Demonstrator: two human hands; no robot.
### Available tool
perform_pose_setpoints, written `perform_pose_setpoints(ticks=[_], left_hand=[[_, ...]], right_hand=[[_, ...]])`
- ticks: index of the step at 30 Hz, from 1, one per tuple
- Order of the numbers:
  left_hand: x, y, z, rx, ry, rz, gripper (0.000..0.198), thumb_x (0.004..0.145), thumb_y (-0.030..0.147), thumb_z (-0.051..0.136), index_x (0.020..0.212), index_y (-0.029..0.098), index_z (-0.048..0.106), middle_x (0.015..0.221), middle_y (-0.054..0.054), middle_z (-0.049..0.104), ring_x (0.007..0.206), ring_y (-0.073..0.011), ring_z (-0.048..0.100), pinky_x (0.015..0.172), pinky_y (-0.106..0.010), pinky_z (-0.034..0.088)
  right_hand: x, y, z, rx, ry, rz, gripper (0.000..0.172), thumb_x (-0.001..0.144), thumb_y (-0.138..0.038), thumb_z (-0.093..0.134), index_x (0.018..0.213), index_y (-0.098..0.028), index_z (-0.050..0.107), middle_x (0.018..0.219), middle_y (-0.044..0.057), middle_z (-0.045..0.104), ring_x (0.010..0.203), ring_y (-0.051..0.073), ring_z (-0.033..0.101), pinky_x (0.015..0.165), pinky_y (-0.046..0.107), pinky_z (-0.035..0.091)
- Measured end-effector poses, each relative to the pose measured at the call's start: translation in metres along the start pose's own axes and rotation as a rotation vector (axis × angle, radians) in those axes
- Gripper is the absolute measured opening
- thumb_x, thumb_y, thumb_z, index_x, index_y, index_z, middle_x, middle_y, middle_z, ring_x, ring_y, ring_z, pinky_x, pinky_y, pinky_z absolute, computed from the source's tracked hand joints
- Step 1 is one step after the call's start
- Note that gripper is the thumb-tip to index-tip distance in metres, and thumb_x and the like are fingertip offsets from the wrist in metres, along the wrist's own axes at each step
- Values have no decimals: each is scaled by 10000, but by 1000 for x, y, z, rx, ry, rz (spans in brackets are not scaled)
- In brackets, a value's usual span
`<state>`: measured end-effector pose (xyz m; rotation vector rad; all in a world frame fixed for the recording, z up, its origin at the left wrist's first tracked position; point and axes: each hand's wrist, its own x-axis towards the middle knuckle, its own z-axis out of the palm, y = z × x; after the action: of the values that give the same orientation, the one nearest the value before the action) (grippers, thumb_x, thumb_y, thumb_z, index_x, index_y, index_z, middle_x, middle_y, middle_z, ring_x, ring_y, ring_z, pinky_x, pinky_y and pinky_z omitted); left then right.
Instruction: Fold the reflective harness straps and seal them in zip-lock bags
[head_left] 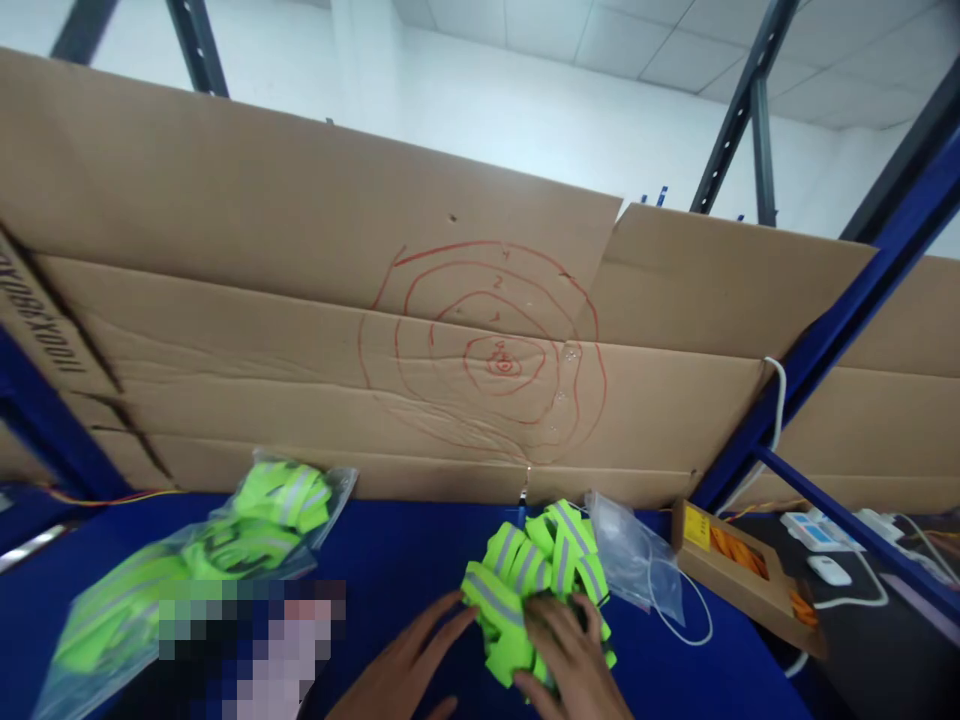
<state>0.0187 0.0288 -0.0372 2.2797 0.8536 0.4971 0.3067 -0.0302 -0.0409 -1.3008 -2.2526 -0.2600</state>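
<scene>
A heap of neon yellow-green straps with grey reflective stripes (510, 575) lies on the blue tabletop in front of me. My left hand (409, 655) is at the heap's left side, fingers stretched out and apart, their tips close to or touching its edge. Over the lower right of the heap rests my right hand (570, 655), its fingers spread among the straps. No strap is plainly gripped in either hand, and part of the right fingertips is hidden in the folds.
Left of the heap lies a clear plastic bag of similar straps (240, 540). A crumpled clear bag (634, 560) and an open cardboard box of orange items (739, 570) sit to the right, near a white mouse (829, 570). Behind stands a cardboard panel (262, 340) with red rings.
</scene>
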Motion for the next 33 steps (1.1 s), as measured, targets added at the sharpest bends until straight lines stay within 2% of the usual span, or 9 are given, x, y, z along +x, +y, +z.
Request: perform_pose_setpoints(ticks=[3, 6, 10, 13, 17, 22, 26, 30, 33], left_hand=[[14, -2, -1, 211, 87, 16, 1082, 701, -22, 574, 1593, 438, 167, 1703, -35, 124, 1516, -358, 282, 1197, -548, 369], [27, 2, -5, 281, 35, 85, 1149, 612, -78, 534, 1588, 428, 197, 1713, -22, 9, 1553, -357, 168, 1216, -571, 316], [38, 7, -16, 158, -290, 122, 989, 625, -42, 580, 1491, 417, 441, 1654, -2, 306, 1529, -340, 261, 1229, -579, 286], [44, 8, -26, 71, -363, 104, 853, 669, 9, 628, 1426, 393, 537, 1609, -12, 399, 1513, -351, 300, 1222, -590, 293], [52, 9, -32, 56, -323, 110, 658, 752, 37, 590, 1328, 352, 635, 1532, -37, 510, 1446, -331, 430, 1201, -549, 349], [58, 6, -27, 48, -290, 163, 445, 881, 122, 545, 1258, 320, 672, 1465, -51, 571, 1394, -304, 490, 1169, -479, 403], [60, 7, -33, 30, -296, 229, 342, 907, 170, 557, 1187, 313, 691, 1390, -38, 608, 1348, -271, 517, 1151, -414, 414], [68, 14, -42, -64, -167, 199, 355, 951, 189, 496, 1253, 308, 640, 1372, -51, 585, 1283, -223, 554, 1127, -343, 428], [76, 13, -38, -131, 44, 79, 577, 898, 244, 604, 1454, 282, 456, 1536, -102, 414, 1428, -274, 407, 1211, -419, 330]], right_hand=[[-3, -13, 22, 25, 104, -90, 295, 966, -367, 631, 1252, -293, 641, 1162, 48, 754, 1050, 215, 719, 1065, 390, 451], [-1, -27, 25, 132, 36, 20, 395, 979, -409, 622, 1345, -265, 589, 1175, 46, 754, 1043, 182, 721, 1043, 324, 483], [13, -32, -14, 298, -284, -162, 360, 984, -411, 615, 1336, -332, 623, 1368, 50, 656, 1263, 201, 609, 1081, 333, 453], [36, -20, -53, 450, -441, -105, 317, 996, -408, 597, 1289, -312, 665, 1359, 30, 660, 1238, 163, 618, 1045, 247, 448], [84, 7, -80, 291, -447, 230, 406, 998, -442, 564, 1371, -285, 605, 1305, 62, 682, 1215, 232, 616, 1089, 372, 398], [135, 39, -52, 50, -669, 500, 510, 889, -400, 675, 1361, -213, 620, 1228, 133, 713, 1174, 309, 644, 982, 383, 447], [147, 47, -23, 101, -725, 466, 544, 643, -392, 870, 1132, -185, 751, 1053, 118, 768, 969, 300, 715, 771, 300, 489], [146, 48, -21, 221, -661, 342, 291, 749, -205, 741, 1038, -216, 764, 877, 20, 774, 786, 176, 707, 636, 214, 422], [148, 44, -30, 296, -572, 265, 312, 795, -104, 621, 1053, -222, 751, 847, -4, 759, 735, 133, 672, 632, 204, 395]])
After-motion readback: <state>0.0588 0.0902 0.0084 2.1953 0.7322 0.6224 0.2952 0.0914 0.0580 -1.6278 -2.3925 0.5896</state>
